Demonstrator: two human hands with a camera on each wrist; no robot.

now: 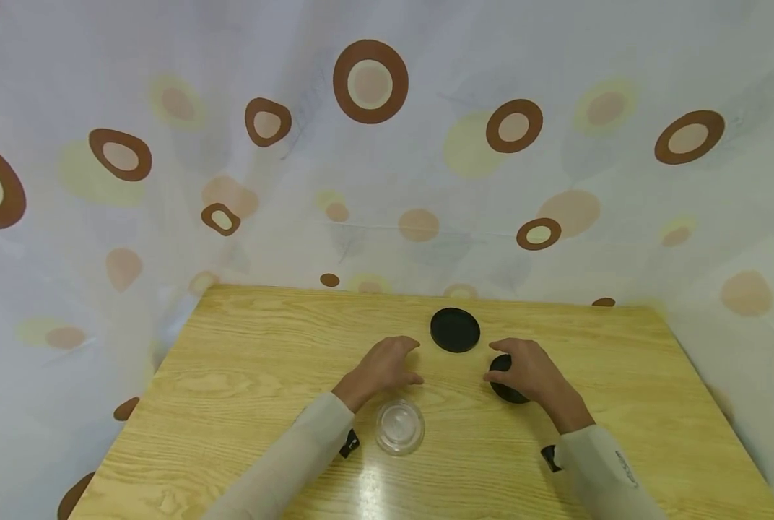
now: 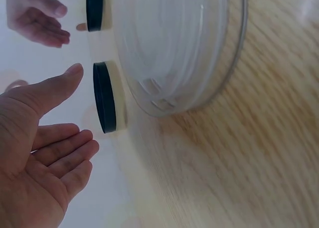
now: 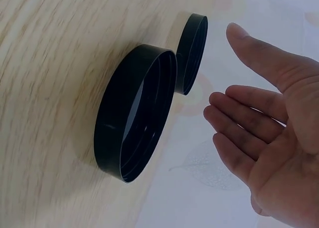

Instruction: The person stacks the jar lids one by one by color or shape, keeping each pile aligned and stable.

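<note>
My left hand [image 1: 382,370] hovers over the table with thumb and fingers apart, holding nothing. Close below it, nearer to me, stands a clear round plastic container [image 1: 400,427], which fills the upper part of the left wrist view. My right hand [image 1: 531,370] is held above a round black screw lid [image 1: 507,391], covering part of it in the head view. That lid lies with its hollow, ridged side up in the right wrist view, below the spread thumb and fingers. Farther back, between both hands, lies a second black lid [image 1: 455,330], also hollow side up.
The pale wooden table [image 1: 263,347] reaches back to a hanging white cloth [image 1: 283,180] printed with brown rings and leaves. The cloth also rises along both sides. Black wrist straps [image 1: 349,443] show at the cuffs of light sleeves [image 1: 289,458].
</note>
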